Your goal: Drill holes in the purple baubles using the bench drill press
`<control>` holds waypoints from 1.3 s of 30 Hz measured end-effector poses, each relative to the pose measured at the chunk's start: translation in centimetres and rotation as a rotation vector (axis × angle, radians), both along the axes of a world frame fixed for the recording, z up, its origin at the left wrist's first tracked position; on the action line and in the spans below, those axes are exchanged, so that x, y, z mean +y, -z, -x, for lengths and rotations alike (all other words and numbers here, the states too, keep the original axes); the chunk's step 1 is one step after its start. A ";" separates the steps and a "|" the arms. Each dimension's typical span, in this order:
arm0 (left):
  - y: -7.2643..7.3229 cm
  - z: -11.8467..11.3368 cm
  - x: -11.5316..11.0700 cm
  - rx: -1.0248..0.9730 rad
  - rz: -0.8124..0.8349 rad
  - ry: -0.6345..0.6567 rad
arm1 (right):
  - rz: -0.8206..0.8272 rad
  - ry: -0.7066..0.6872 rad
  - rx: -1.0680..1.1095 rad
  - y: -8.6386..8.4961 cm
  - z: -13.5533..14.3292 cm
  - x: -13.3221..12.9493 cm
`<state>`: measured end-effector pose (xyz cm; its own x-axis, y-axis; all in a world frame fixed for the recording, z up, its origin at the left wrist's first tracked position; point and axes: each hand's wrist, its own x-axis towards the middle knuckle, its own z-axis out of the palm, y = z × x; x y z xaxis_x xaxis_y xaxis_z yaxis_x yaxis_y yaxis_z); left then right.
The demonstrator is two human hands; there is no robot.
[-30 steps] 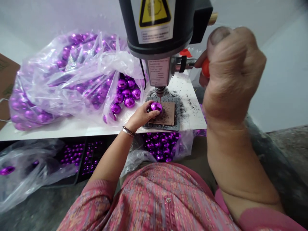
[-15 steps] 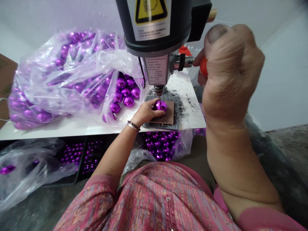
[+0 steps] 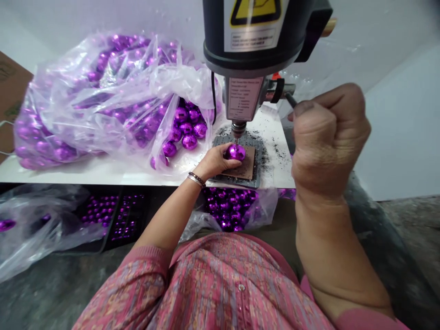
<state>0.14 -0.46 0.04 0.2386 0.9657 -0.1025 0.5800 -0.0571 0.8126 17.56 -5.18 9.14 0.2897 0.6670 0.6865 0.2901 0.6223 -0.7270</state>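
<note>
My left hand (image 3: 222,161) grips a shiny purple faceted ball (image 3: 236,152) between thumb and fingers, on a brown board (image 3: 244,169) over the grey base of a bench drill press (image 3: 249,50). The thin drill bit (image 3: 236,141) reaches down to the top of the ball; whether it has entered cannot be made out. My right hand (image 3: 326,142) is closed round the press's feed lever (image 3: 290,99), whose knob is hidden in the fist.
A big clear plastic bag (image 3: 103,110) of purple balls lies on the white table (image 3: 85,176), some spilling from its mouth. Dark shavings (image 3: 271,153) surround the base. Below the table edge are more balls (image 3: 228,208) in plastic and black crates (image 3: 129,217).
My right fist has come down with the feed lever, and its orange knob no longer shows. My left hand still holds the ball under the bit. The view has shifted slightly.
</note>
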 end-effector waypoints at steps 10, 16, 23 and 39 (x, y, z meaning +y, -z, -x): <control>0.7 0.0 -0.1 -0.054 -0.047 0.004 | -0.066 0.063 -0.085 1.6 -0.3 0.1; 1.2 0.1 0.0 -0.006 -0.089 -0.004 | -0.160 0.090 -0.101 3.2 -0.2 0.6; 1.7 0.1 0.1 0.014 -0.128 -0.018 | -0.158 0.185 -0.066 6.3 -0.3 1.4; 0.5 2.8 -4.3 -0.076 -0.092 0.086 | 0.020 0.063 0.134 -3.6 0.3 2.4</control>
<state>-2.70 -4.79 -0.42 0.3248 0.9457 0.0068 0.5067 -0.1801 0.8431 17.21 -2.83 12.78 0.4195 0.6577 0.6256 0.2277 0.5909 -0.7739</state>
